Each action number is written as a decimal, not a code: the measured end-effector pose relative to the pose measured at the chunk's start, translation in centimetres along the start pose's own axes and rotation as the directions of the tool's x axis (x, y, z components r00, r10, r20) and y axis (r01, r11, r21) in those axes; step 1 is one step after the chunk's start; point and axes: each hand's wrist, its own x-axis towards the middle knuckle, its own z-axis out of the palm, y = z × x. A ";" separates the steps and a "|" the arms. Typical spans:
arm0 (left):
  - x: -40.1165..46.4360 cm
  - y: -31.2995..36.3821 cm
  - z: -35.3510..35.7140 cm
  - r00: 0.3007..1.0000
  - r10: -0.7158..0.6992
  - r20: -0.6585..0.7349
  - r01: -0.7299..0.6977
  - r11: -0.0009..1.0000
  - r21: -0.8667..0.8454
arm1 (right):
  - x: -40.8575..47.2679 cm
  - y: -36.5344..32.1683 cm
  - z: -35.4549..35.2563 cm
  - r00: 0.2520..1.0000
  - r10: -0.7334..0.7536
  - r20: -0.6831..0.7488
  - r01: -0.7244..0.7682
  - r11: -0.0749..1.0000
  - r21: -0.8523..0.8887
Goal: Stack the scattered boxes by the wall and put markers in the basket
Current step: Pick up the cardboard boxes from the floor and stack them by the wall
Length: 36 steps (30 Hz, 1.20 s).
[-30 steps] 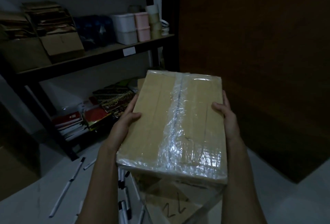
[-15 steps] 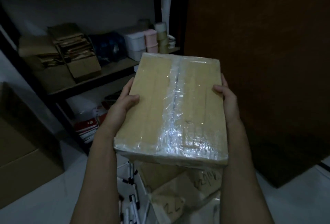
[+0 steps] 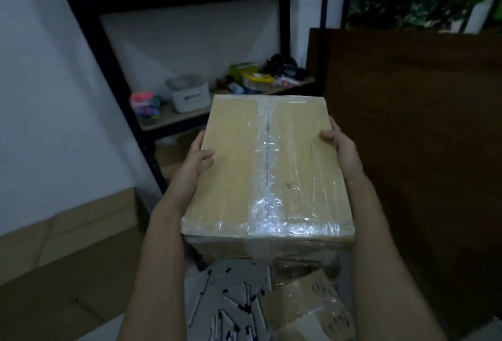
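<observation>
I hold a taped cardboard box (image 3: 267, 172) in the air at chest height, clear tape running down its middle. My left hand (image 3: 194, 166) grips its left side and my right hand (image 3: 341, 150) grips its right side, thumbs on top. Below the box, several white markers (image 3: 233, 302) with black caps lie scattered on the floor. Another taped box (image 3: 309, 305) with handwriting on it rests on the floor to their right. A white basket (image 3: 190, 93) stands on the low shelf behind.
A black metal shelf rack (image 3: 116, 82) stands against the white wall ahead, holding small items. A large cardboard box (image 3: 68, 253) sits at the lower left. A dark brown board (image 3: 421, 137) leans upright on the right.
The box has stayed in both hands while my view swung upward and leftward; a higher shelf with a white basket and the large floor box now show.
</observation>
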 end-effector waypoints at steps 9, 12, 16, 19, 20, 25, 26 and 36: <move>-10.2 9.6 -8.1 0.992 -0.007 -0.128 0.000 0.998 -0.055 | -5.2 -2.8 12.9 0.972 0.191 0.133 -0.176 0.978 -0.115; -12.2 9.5 -10.1 0.963 -0.017 -0.269 -0.008 0.996 -0.092 | -5.2 -1.9 15.9 0.956 0.223 0.193 -0.200 0.971 -0.129; -14.2 8.4 -13.5 0.922 -0.008 -0.387 -0.012 0.999 -0.050 | -4.6 -0.5 19.7 0.923 0.274 0.271 -0.218 0.951 -0.220; -14.5 8.7 -16.4 0.890 -0.002 -0.456 0.029 0.998 0.052 | -3.9 1.0 22.6 0.893 0.303 0.334 -0.222 0.940 -0.260; -14.5 8.9 -17.2 0.889 -0.012 -0.457 0.041 0.998 0.053 | -3.6 1.4 23.4 0.888 0.312 0.337 -0.231 0.937 -0.261; -13.9 8.2 -20.9 0.841 -0.001 -0.542 0.058 0.994 0.088 | -1.5 4.0 27.1 0.847 0.326 0.420 -0.241 0.940 -0.243; -13.7 7.9 -21.5 0.825 0.003 -0.565 0.062 0.993 0.096 | -1.2 4.6 27.7 0.837 0.327 0.438 -0.242 0.940 -0.240; -12.4 1.2 -30.7 0.749 -0.043 -0.661 0.109 0.992 0.059 | 1.4 15.3 35.6 0.756 0.473 0.453 -0.341 0.875 -0.344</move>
